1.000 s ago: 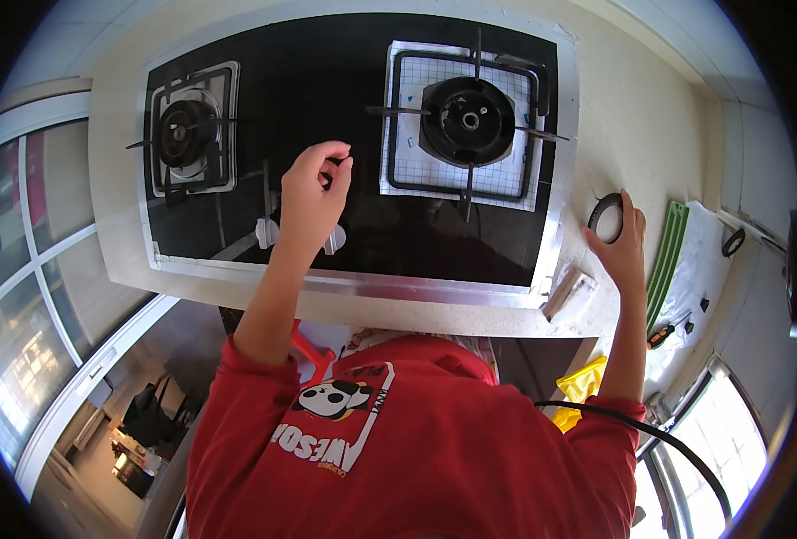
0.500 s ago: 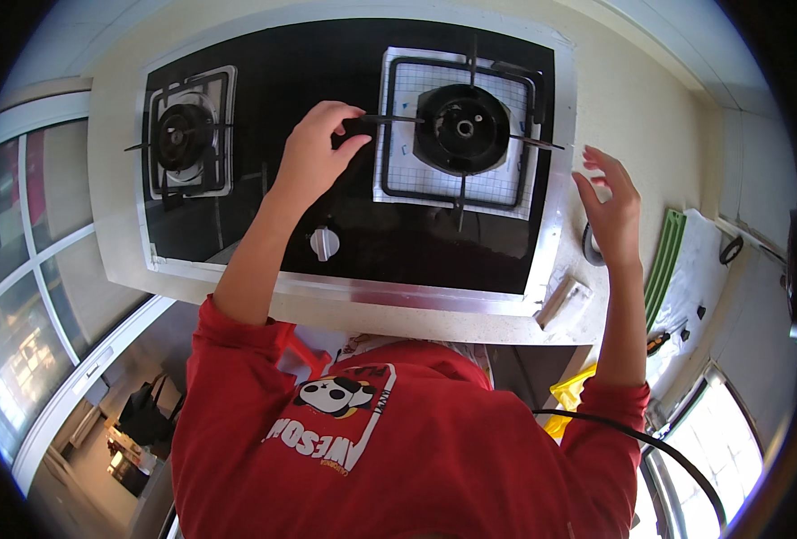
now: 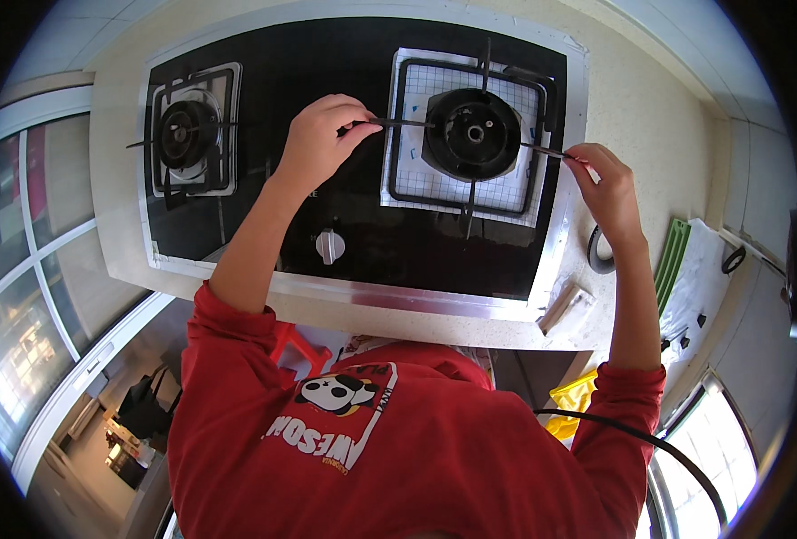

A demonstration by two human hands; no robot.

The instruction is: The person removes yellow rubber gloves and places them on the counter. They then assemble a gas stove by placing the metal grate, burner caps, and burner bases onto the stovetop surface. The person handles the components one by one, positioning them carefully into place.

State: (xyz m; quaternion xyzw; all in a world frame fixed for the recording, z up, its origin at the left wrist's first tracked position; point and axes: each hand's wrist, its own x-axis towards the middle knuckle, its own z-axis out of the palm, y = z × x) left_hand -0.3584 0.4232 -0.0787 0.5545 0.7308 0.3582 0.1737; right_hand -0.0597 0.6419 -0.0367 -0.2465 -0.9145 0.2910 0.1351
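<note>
A black pan support with long prongs stands around the round right burner of a black glass gas hob. Its left prong is pinched between the thumb and fingers of my left hand. At the opposite side, my right hand pinches the tip of the right prong, just past the hob's metal edge. Beneath the support lies a white sheet with a blue grid, flat around the burner.
The left burner has its own black support. A silver knob sits at the hob's front. On the counter to the right are a black tape roll, a small clear-and-tan packet and a green ridged strip.
My right hand has moved up and left and closed on the right prong. My left thumb and fingers have closed on the left prong. The whole view has shifted slightly.
</note>
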